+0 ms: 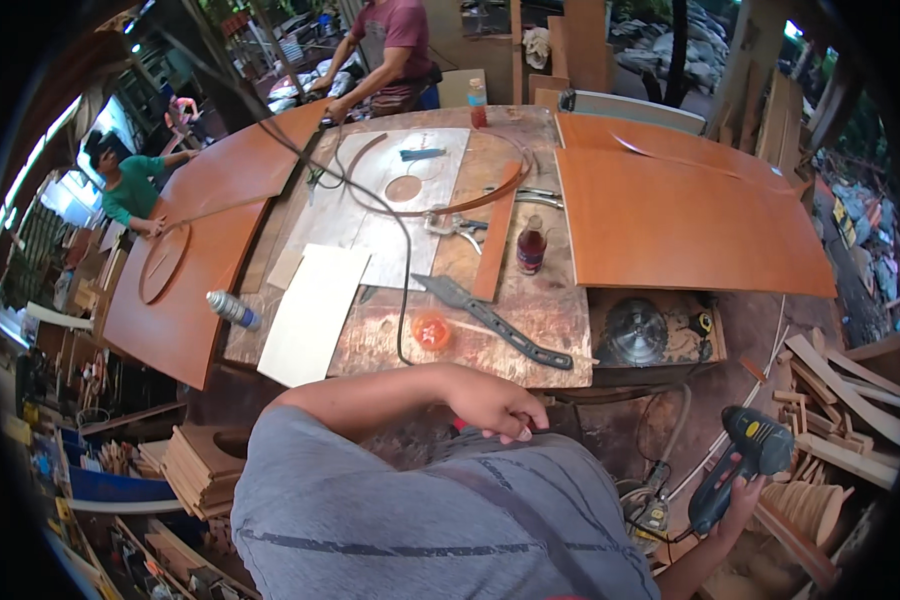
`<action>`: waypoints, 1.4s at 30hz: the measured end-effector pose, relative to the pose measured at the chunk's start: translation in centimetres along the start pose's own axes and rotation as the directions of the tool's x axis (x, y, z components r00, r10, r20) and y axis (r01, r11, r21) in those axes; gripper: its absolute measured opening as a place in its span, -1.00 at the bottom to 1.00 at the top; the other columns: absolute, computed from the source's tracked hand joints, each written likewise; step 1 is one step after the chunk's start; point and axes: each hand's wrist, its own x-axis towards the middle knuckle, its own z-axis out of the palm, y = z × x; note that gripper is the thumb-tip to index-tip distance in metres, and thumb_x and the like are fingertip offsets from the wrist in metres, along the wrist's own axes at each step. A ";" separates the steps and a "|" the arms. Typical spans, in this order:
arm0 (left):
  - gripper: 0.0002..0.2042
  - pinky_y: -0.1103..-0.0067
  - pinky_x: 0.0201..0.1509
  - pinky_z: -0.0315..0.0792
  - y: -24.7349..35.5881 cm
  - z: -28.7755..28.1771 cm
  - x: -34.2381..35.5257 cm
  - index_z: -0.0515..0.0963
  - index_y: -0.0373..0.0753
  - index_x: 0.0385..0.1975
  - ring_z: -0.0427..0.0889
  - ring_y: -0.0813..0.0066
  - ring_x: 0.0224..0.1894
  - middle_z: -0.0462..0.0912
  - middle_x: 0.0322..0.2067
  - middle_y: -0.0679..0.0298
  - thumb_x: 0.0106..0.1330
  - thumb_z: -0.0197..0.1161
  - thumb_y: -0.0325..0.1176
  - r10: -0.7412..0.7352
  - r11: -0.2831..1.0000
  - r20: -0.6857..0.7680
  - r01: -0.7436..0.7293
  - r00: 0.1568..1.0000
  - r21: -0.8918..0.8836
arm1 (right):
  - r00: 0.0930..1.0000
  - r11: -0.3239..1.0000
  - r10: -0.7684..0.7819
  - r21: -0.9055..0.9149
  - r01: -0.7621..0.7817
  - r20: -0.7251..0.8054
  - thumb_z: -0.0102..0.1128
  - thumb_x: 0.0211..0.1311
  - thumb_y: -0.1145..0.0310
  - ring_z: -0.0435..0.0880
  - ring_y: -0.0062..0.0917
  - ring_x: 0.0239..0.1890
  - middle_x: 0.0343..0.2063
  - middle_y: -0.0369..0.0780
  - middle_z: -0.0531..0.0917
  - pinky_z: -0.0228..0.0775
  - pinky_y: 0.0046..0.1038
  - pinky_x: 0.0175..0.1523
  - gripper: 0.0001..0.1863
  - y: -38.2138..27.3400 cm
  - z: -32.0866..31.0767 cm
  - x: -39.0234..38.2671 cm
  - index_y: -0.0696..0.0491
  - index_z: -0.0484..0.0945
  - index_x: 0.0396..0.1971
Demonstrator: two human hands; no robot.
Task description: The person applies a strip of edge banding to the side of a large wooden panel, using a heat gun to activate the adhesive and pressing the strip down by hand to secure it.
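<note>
Scuffed brown wood surfaces the workbench (370,350), flanked by a glossy orange-brown panel (670,225) at right and similar panels (185,300) at left, where a co-worker (130,190) in green leans in. Nearer, a pale board (315,310) overlaps a metal sheet (310,205), and a black cable (405,260) trails across both sheet and bench. A dark slotted bar (500,325) obstructs the near edge. Below the right panel sits a circular blade (637,332). Right of the torso, the right hand (738,510) has its fingers wrapped around a power tool (738,465)'s handle. Before the torso, the left hand (498,410) curls loosely; whether its fingers pinch anything, I cannot tell. Smaller obstacles: a spray can (232,309), a dark bottle (531,247), an orange cup (431,331).
</note>
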 end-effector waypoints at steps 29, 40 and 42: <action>-0.57 0.68 -0.32 0.46 19.2 -2.0 24.0 0.28 -0.21 0.32 0.49 0.68 -0.43 0.52 -0.40 0.39 0.47 -0.05 -0.42 -0.573 0.817 -0.298 0.561 0.764 -0.133 | 0.768 0.957 -0.020 0.209 0.200 -0.640 -0.03 0.48 0.19 0.54 -0.54 -0.51 -0.33 -0.20 0.54 0.47 -0.47 -0.49 -0.52 12.9 -28.0 37.4 -0.08 0.10 0.29; -0.58 0.67 -0.31 0.40 20.1 -2.1 27.4 0.38 -0.31 0.23 0.49 0.66 -0.43 0.55 -0.48 0.35 0.35 0.08 -0.51 -0.478 0.877 -0.511 0.427 0.715 -0.221 | 0.721 0.666 -0.024 0.527 0.528 -0.692 0.04 0.43 0.05 0.56 -0.47 -0.44 -0.36 -0.21 0.53 0.53 -0.38 -0.38 -0.62 15.5 -37.7 49.5 -0.01 0.29 0.02; -0.57 0.67 -0.31 0.40 20.2 -2.9 28.1 0.38 -0.31 0.23 0.50 0.67 -0.43 0.56 -0.48 0.36 0.34 0.10 -0.51 -0.450 0.885 -0.507 0.443 0.735 -0.144 | 0.784 0.557 0.007 0.654 0.512 -0.620 0.22 0.33 0.15 0.57 -0.48 -0.43 -0.37 -0.25 0.54 0.53 -0.40 -0.36 -0.64 16.4 -39.8 51.4 0.02 0.34 -0.07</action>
